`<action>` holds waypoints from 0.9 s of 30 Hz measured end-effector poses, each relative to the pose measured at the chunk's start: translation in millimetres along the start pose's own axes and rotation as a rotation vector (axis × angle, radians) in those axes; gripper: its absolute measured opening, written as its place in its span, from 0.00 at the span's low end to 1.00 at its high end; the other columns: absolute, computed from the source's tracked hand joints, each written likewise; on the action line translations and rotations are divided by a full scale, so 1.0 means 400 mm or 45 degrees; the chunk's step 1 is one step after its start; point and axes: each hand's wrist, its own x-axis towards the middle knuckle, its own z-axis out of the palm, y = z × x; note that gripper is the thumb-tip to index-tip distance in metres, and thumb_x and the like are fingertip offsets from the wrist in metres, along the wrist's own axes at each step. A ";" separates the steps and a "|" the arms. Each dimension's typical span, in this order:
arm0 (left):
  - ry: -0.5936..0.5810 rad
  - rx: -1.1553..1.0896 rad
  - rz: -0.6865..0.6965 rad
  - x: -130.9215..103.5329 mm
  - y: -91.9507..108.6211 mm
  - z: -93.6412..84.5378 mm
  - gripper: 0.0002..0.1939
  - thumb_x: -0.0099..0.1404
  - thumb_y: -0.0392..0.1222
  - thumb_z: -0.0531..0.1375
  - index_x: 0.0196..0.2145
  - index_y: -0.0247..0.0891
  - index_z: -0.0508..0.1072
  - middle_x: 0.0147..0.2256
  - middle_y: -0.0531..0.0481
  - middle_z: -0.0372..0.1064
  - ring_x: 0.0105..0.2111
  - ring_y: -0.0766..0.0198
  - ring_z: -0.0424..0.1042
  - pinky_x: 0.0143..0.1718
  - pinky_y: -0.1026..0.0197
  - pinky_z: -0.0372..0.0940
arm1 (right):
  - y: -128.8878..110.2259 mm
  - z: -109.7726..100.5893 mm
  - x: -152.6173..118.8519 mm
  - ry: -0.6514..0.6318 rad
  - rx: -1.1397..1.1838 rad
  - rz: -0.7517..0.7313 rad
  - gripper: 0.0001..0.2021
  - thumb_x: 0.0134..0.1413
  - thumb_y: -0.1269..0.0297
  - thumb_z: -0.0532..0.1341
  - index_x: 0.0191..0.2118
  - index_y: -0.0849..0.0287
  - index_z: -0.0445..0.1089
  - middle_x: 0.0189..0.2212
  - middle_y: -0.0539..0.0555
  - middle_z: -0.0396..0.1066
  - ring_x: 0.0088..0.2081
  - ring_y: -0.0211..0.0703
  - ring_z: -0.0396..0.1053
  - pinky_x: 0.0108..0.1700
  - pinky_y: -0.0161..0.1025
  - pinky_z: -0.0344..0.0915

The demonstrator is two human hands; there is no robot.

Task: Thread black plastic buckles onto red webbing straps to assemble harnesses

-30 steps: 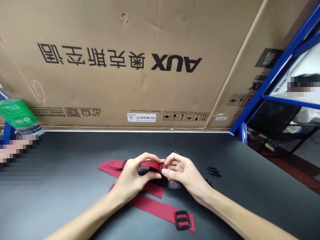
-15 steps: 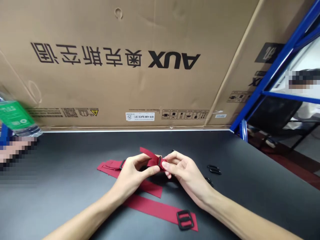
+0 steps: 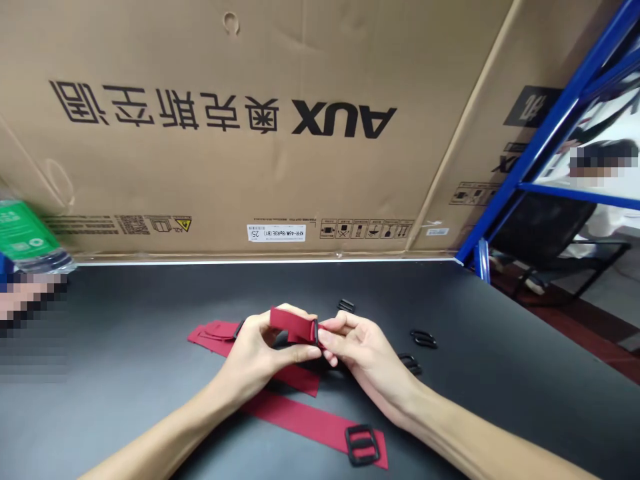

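Observation:
Both hands meet over the middle of a black table (image 3: 125, 400). My left hand (image 3: 260, 353) pinches a red strap (image 3: 290, 327) folded over a small black buckle (image 3: 315, 331). My right hand (image 3: 365, 350) grips the strap's other end at that buckle. More red strap pieces (image 3: 213, 333) lie flat to the left under my left hand. Closer to me, another red strap (image 3: 300, 417) lies on the table with a black slider buckle (image 3: 361, 444) on its end.
Loose black buckles lie to the right (image 3: 423, 338), by my right wrist (image 3: 410, 363) and behind the hands (image 3: 345, 306). A big cardboard box (image 3: 250, 133) stands along the table's back edge. A blue rack (image 3: 540, 133) is at right. A green-labelled bottle (image 3: 25, 237) sits at left.
The strap end that stuck up half a second ago is now folded down flat over the buckle between my hands. The view has shifted slightly.

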 end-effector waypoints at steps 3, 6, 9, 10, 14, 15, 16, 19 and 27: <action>-0.043 0.031 0.055 0.001 0.002 -0.007 0.10 0.52 0.43 0.72 0.31 0.37 0.79 0.34 0.48 0.75 0.33 0.58 0.76 0.38 0.57 0.72 | 0.006 -0.006 0.002 -0.060 -0.054 -0.059 0.17 0.38 0.55 0.75 0.27 0.60 0.72 0.23 0.48 0.68 0.25 0.35 0.64 0.30 0.35 0.64; -0.034 0.097 0.103 0.000 0.003 -0.007 0.10 0.53 0.44 0.71 0.32 0.38 0.79 0.34 0.49 0.75 0.33 0.58 0.76 0.39 0.58 0.71 | 0.009 -0.010 0.007 -0.106 -0.115 -0.155 0.17 0.42 0.53 0.73 0.29 0.60 0.71 0.31 0.50 0.68 0.27 0.35 0.65 0.31 0.36 0.65; 0.028 0.276 0.161 -0.002 0.002 -0.001 0.07 0.57 0.42 0.68 0.32 0.39 0.78 0.34 0.49 0.75 0.34 0.59 0.75 0.39 0.59 0.70 | 0.003 -0.010 0.010 -0.124 -0.301 -0.323 0.14 0.51 0.52 0.67 0.31 0.58 0.68 0.37 0.51 0.66 0.28 0.36 0.67 0.32 0.37 0.68; 0.069 0.362 0.208 -0.003 0.001 0.000 0.06 0.58 0.42 0.67 0.33 0.39 0.77 0.35 0.49 0.75 0.34 0.59 0.75 0.38 0.59 0.70 | -0.001 -0.010 0.009 -0.114 -0.411 -0.406 0.12 0.54 0.53 0.65 0.33 0.57 0.68 0.37 0.51 0.65 0.28 0.36 0.68 0.33 0.37 0.68; 0.169 0.673 0.462 -0.008 -0.013 -0.001 0.07 0.60 0.37 0.63 0.39 0.40 0.74 0.36 0.50 0.72 0.34 0.61 0.73 0.37 0.62 0.69 | -0.011 -0.014 0.004 -0.098 -0.889 -0.755 0.03 0.59 0.64 0.62 0.36 0.56 0.68 0.33 0.51 0.66 0.30 0.38 0.68 0.35 0.36 0.67; 0.162 0.736 0.516 -0.009 -0.018 -0.003 0.07 0.62 0.35 0.61 0.39 0.40 0.73 0.36 0.50 0.72 0.34 0.62 0.73 0.36 0.62 0.69 | -0.011 -0.016 0.003 -0.117 -0.978 -0.815 0.02 0.60 0.66 0.61 0.35 0.56 0.69 0.32 0.51 0.67 0.30 0.39 0.67 0.34 0.36 0.67; 0.150 0.795 0.574 -0.010 -0.022 -0.005 0.07 0.63 0.34 0.59 0.39 0.39 0.72 0.36 0.49 0.71 0.34 0.62 0.73 0.36 0.63 0.69 | -0.010 -0.017 0.002 -0.138 -1.051 -0.864 0.03 0.61 0.67 0.60 0.35 0.57 0.69 0.31 0.51 0.67 0.30 0.39 0.67 0.34 0.36 0.67; 0.084 0.982 0.790 -0.011 -0.030 -0.008 0.08 0.65 0.31 0.55 0.40 0.37 0.71 0.36 0.47 0.71 0.34 0.63 0.72 0.34 0.64 0.68 | -0.001 -0.021 0.001 -0.178 -1.207 -0.953 0.05 0.63 0.68 0.58 0.36 0.58 0.69 0.30 0.51 0.68 0.29 0.39 0.67 0.33 0.35 0.66; 0.099 1.471 1.153 -0.002 -0.014 0.011 0.13 0.63 0.24 0.49 0.35 0.34 0.70 0.31 0.46 0.71 0.29 0.61 0.65 0.30 0.60 0.63 | -0.002 -0.020 -0.004 -0.040 -1.443 -0.967 0.06 0.55 0.74 0.58 0.29 0.58 0.66 0.22 0.46 0.64 0.21 0.34 0.60 0.25 0.31 0.59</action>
